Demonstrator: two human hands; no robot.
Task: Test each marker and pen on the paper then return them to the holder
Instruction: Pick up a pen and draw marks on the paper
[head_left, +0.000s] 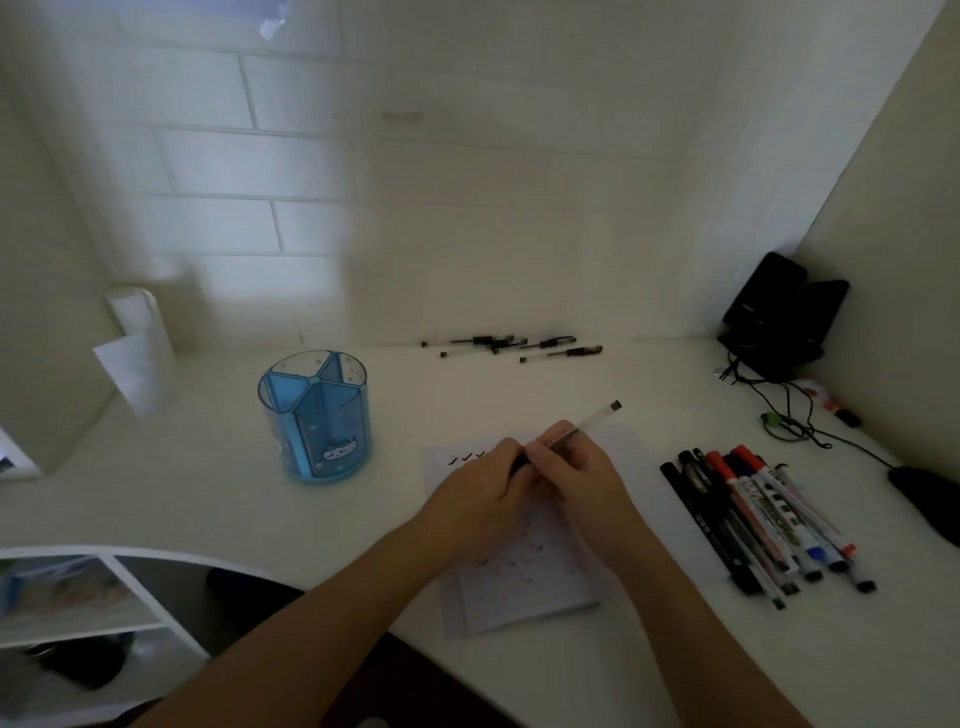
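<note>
Pen holder, blue, divided (314, 415): upright on the bench (208, 499), well left of the notepad (524, 587).
Left hand (483, 488): I log its fingers curled round the dark lower end of a clear-barrelled pen (587, 423).
Right hand (576, 473): fingers pinch the same pen mid-barrel, above the notepad.
Loose pens (511, 345): scattered by the back wall.
Markers (763, 525): one row, right of the notepad.

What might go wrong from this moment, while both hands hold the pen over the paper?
1. The left hand and right hand pinch the pen at its dark end; a sudden pull may streak ink across the paper.
2. The right forearm passes close to the markers and might roll them.
</note>
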